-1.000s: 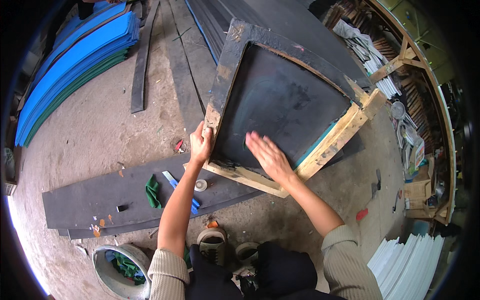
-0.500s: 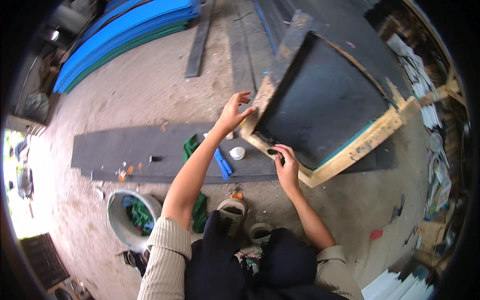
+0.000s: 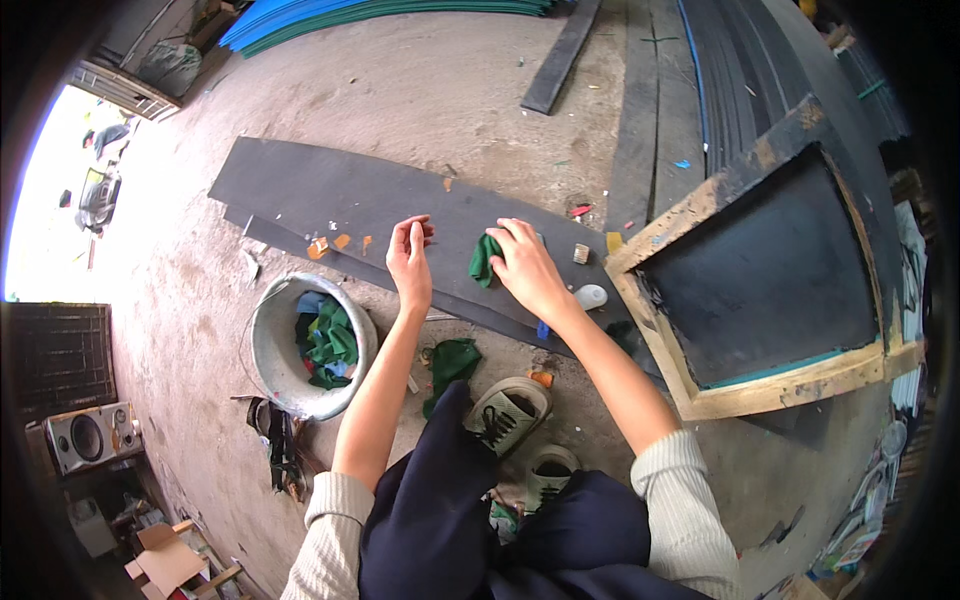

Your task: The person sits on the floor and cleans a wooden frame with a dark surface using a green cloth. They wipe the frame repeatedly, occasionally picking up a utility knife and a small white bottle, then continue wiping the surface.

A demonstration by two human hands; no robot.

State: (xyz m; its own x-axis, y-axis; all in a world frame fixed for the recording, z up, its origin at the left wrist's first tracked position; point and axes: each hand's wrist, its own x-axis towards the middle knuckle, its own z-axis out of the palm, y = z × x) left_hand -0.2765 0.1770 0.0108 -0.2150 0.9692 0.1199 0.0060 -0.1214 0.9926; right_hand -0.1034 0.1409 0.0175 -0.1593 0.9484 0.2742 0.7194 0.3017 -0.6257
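My right hand [image 3: 527,268] is closed at a green cloth scrap [image 3: 484,262] on the dark flat board [image 3: 310,187], fingers and thumb around its edge. My left hand [image 3: 409,265] hovers left of it over the board's near side, its fingers curled toward the thumb; whether they hold anything is hidden. A white round container [image 3: 591,297] stands beside my right wrist. Under that forearm peeks a blue-handled tool [image 3: 543,329], mostly covered. Further right the wooden frame with a black panel [image 3: 765,270] leans tilted, its corner over the board.
A grey bucket [image 3: 262,345] of green and blue cloth scraps stands left of my feet. Another green cloth [image 3: 453,370] lies by my shoe. A small block [image 3: 581,253] and orange scraps [image 3: 318,247] lie on the board. Blue and green sheets [image 3: 390,12] are stacked at the back.
My view has swung left. Both hands have left the wooden frame; the right one has moved over to the green cloth, the left one away to the left, its fingers now curled.
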